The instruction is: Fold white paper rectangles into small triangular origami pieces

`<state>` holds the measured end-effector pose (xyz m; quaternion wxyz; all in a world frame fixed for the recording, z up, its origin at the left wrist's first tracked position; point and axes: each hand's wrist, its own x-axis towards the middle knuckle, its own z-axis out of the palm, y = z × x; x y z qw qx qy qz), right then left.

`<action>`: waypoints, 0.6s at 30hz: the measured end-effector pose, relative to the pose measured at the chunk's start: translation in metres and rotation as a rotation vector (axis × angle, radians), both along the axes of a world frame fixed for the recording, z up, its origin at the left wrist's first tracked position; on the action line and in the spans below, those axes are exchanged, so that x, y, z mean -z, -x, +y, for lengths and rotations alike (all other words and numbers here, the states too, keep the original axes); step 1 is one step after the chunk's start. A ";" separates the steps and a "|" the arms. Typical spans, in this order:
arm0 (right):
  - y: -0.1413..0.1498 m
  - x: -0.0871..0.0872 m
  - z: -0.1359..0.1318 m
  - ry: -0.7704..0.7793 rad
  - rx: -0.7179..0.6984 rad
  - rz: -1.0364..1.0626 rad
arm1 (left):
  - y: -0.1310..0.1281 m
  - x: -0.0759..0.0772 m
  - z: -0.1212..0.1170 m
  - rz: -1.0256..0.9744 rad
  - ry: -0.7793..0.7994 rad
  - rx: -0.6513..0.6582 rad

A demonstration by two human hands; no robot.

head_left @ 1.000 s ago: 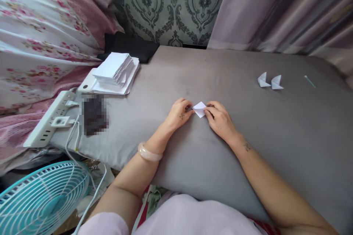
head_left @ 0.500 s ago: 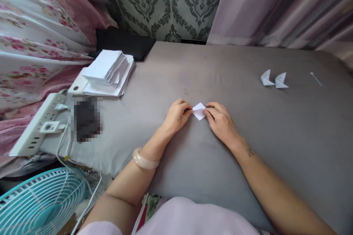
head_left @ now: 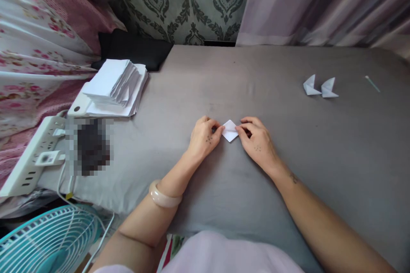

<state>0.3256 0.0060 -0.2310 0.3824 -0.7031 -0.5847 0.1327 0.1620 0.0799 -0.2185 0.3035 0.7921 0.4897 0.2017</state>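
A small white folded paper, diamond-shaped with a crease across its middle, is between my two hands over the grey cloth. My left hand pinches its left corner between thumb and fingers. On the opposite corner, the thumb and forefinger of my right hand are closed, with the other fingers curled behind. Farther off to the right stand two folded white paper pieces, one beside the other, each with a raised point.
A stack of white paper sheets lies at the left, near a black flat item. A power strip with plugs and cables runs along the left edge, above a turquoise fan. A thin stick lies at far right.
Both hands keep hold of the paper's side corners, with only slight finger shifts. The whole view has turned a little, so the stack and power strip appear farther left.
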 end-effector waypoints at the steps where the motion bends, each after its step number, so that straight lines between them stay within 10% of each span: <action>1: 0.000 0.000 0.000 0.002 0.009 0.007 | -0.001 0.000 0.000 0.008 -0.002 -0.005; 18: -0.002 0.000 0.007 0.046 0.115 0.034 | -0.008 -0.005 0.000 0.149 -0.007 -0.035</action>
